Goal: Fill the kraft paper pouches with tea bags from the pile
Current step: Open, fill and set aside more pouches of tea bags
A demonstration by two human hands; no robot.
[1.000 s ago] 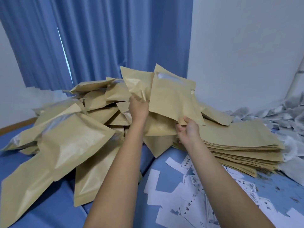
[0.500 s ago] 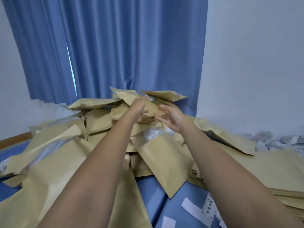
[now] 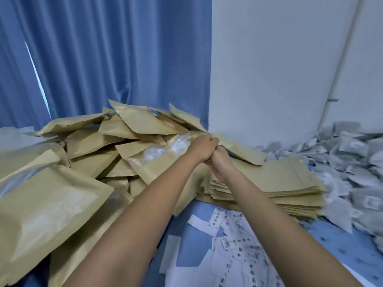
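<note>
Both hands were together at the top of the heap (image 3: 87, 154) of filled pouches. The left hand (image 3: 204, 147) had its fingers curled at the corner of a pouch (image 3: 240, 149) that lay across the back of the flat stack (image 3: 273, 183). The right hand (image 3: 220, 161) was pressed against it from below, fingers hidden. Whether either hand actually pinched that pouch could not be told.

The heap looked the likeliest trouble. Its pouches lay at all angles, several overhanging, so a tug or shove at the top would probably send some sliding down toward the person or onto the slips (image 3: 228, 245). The pouch at the hands bridged heap and stack; pulled carelessly, it could drag the stack's top layers askew. If its mouth was unsealed, which did not show, its contents could spill. The tea bags (image 3: 342, 162) lay well to the right, beyond the stack, so a reach for them would likely cross the stack and might brush its edge.

Room was tight at the back: the curtain (image 3: 103, 59) and wall (image 3: 279, 69) met in a corner just behind the heap, leaving nowhere to push pouches. The left side was packed with pouches to the edge of view. A pole (image 3: 339, 69) leaned up the wall above the tea bags. The open room lay nearer the person, on the blue sheet (image 3: 335, 241) in front of the stack, though slips littered much of it. The stack's front edge was fanned and ragged beside the right forearm.
</note>
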